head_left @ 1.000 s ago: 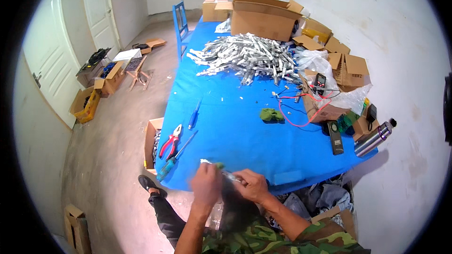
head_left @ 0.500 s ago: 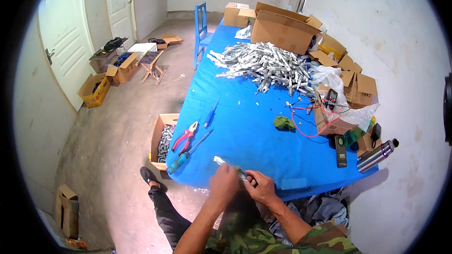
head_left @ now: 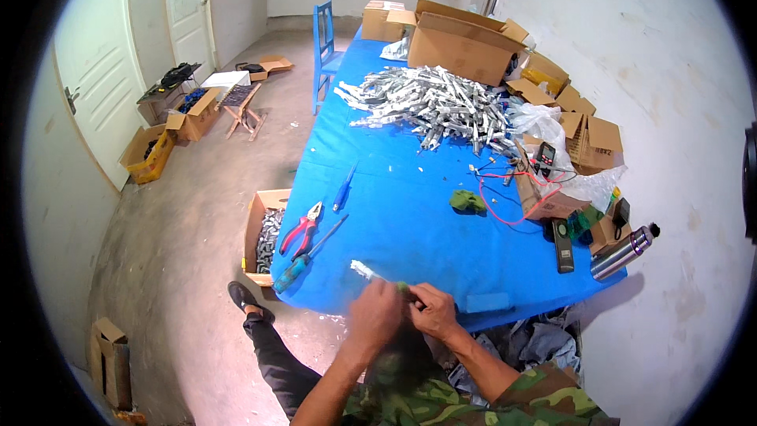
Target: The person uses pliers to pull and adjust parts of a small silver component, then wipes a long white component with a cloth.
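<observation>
My left hand (head_left: 374,313) is closed round a slender silver-white piece (head_left: 363,270) over the table's near edge. The piece's pale end sticks out beyond the fingers, and the rest is hidden. Close beside it, my right hand (head_left: 432,309) has its fingers pinched at the piece's near part. A small bit of green (head_left: 403,288) shows between the hands; what it is I cannot make out. Farther back on the blue-covered table (head_left: 394,233) lies a big heap of similar silver pieces (head_left: 434,106).
Left of my hands lie red-handled pliers (head_left: 301,230), a teal-handled screwdriver (head_left: 293,272) and a blue screwdriver (head_left: 344,189). A crumpled green cloth (head_left: 467,202), a black handheld meter (head_left: 562,246) and a steel flask (head_left: 625,252) are to the right. A cardboard box (head_left: 255,229) of small grey parts stands beside the table.
The whole view has shifted slightly, so the table and its things sit a little farther left. My hands remain together on the silver piece, with the right one slightly closer in.
</observation>
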Motion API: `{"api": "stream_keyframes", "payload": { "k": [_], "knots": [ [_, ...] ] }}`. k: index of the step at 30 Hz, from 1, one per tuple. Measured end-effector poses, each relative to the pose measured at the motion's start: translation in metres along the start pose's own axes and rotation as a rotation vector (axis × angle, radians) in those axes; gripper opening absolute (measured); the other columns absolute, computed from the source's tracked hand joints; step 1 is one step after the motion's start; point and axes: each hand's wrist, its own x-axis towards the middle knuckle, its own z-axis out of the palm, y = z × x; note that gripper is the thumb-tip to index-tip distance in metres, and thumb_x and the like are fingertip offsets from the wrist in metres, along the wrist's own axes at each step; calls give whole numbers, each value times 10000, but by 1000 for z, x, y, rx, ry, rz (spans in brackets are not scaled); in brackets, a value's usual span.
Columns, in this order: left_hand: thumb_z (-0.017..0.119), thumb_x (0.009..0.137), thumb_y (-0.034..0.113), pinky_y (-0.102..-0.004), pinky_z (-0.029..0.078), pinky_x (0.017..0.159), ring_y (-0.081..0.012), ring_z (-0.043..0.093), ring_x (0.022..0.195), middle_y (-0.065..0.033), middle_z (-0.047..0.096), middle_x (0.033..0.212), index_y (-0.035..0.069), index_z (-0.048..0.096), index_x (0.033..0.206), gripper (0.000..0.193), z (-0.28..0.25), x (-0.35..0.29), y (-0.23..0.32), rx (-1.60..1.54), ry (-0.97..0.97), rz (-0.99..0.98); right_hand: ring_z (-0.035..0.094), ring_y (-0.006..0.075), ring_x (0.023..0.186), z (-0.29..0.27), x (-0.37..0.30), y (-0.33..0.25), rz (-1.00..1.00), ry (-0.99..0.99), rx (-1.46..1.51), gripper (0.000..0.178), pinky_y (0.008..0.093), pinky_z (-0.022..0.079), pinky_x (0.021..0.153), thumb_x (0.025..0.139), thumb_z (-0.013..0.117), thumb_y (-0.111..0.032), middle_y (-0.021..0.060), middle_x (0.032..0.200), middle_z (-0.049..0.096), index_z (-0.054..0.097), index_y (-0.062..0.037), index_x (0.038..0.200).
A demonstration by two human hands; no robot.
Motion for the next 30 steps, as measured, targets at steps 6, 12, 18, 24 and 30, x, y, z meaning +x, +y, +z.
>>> {"api": "stream_keyframes", "payload": {
  "k": [6,12,18,24,30],
  "knots": [
    [717,954,190,-515,567,682,-385,692,860,-148,639,963,54,655,997,155,7,-3,9,10,-102,-17,735,354,840,-4,4,-5,-1,-13,-16,314,438,588,692,837,763,-122,108,999,758,766,-111,1151],
    [712,949,183,-529,552,677,-399,678,841,-161,630,960,50,640,965,152,0,13,-7,50,-42,-21,728,341,799,-2,2,-2,43,-42,18,296,430,581,680,857,778,-149,100,969,754,769,-122,1152],
    [702,929,151,-514,560,656,-386,685,823,-166,627,938,50,637,946,122,-6,27,-40,161,51,-59,686,176,671,-1,4,-5,-44,-4,26,255,310,559,636,859,807,-106,75,880,743,806,-82,1112],
    [733,950,199,-543,545,660,-414,686,824,-183,638,943,52,658,949,165,-12,29,-37,158,40,-76,687,180,666,-1,2,-4,2,-11,17,254,318,549,623,851,818,-111,79,890,751,808,-82,1103],
    [693,952,184,-535,569,686,-409,695,853,-168,643,966,58,661,978,132,-3,-2,4,31,-99,-3,692,200,675,3,2,-2,-34,66,16,240,322,551,624,847,788,-55,85,895,747,781,-67,1086]
  ]
}}
